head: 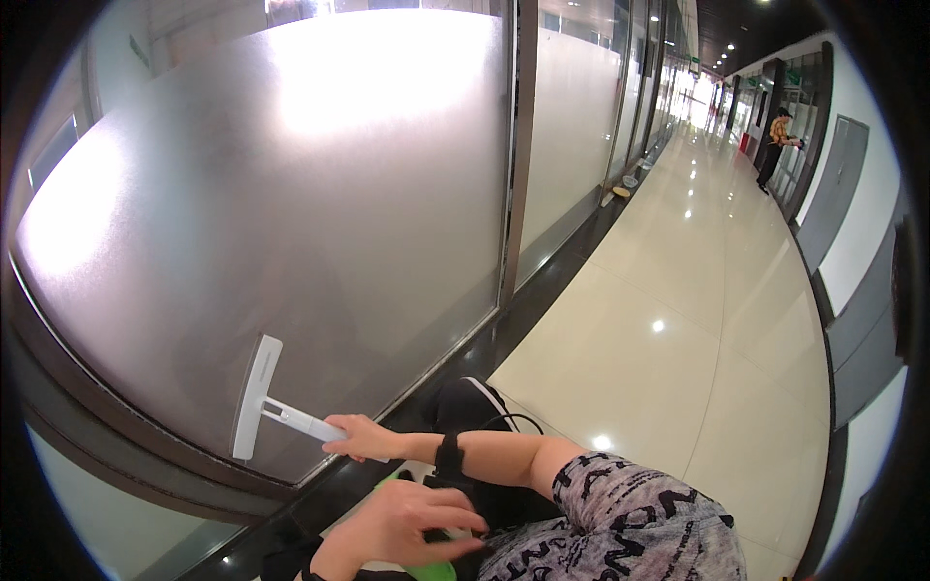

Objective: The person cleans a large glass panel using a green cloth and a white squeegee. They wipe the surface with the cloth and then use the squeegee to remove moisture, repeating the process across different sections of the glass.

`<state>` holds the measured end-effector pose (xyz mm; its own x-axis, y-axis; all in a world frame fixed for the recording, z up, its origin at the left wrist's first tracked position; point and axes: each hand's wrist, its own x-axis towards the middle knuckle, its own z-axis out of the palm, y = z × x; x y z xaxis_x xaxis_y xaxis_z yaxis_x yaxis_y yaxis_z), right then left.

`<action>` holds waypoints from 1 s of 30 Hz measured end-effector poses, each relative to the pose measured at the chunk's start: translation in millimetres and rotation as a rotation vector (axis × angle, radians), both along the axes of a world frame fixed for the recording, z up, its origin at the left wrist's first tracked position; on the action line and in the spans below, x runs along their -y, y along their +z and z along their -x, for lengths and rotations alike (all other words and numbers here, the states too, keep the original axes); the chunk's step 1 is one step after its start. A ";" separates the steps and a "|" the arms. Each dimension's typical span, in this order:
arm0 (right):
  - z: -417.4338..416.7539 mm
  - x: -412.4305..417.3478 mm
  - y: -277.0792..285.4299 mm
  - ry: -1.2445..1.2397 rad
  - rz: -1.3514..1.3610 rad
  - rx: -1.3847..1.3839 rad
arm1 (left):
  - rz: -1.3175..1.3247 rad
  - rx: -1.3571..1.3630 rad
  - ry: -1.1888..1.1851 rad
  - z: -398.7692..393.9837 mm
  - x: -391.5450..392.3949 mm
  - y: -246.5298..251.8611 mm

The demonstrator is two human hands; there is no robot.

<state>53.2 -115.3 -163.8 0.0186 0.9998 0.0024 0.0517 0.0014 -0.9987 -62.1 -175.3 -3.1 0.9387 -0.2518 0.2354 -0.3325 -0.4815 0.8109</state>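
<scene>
My right hand [363, 438] grips the handle of a white squeegee [256, 396]. Its long head lies against the lower corner of a frosted glass panel [378, 240], tilted off upright. Lower down, my left hand [410, 519] hovers near my lap with its fingers bent and apart, slightly blurred. I see nothing held in it. Partly hidden behind that hand is a bright green thing [434, 571], whose kind I cannot tell.
A dark metal frame [519, 145] and a black sill [538, 305] border the glass. A shiny tiled floor [654, 378] runs down the corridor. A yellow item [621, 192] lies by the far sill. Another person [776, 149] stands at the right-hand doors. My shoe [479, 403] is beside the sill.
</scene>
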 end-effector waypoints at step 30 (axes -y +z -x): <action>-24.8 -22.5 4.4 0.220 0.132 0.118 | 0.194 0.507 -0.506 -124.3 101.9 21.8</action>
<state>78.0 -92.7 -159.5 -0.1919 0.9716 -0.1387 0.1802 -0.1040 -0.9781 62.2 -277.2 18.7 0.4834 -0.5348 0.6931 -0.8318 -0.0338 0.5541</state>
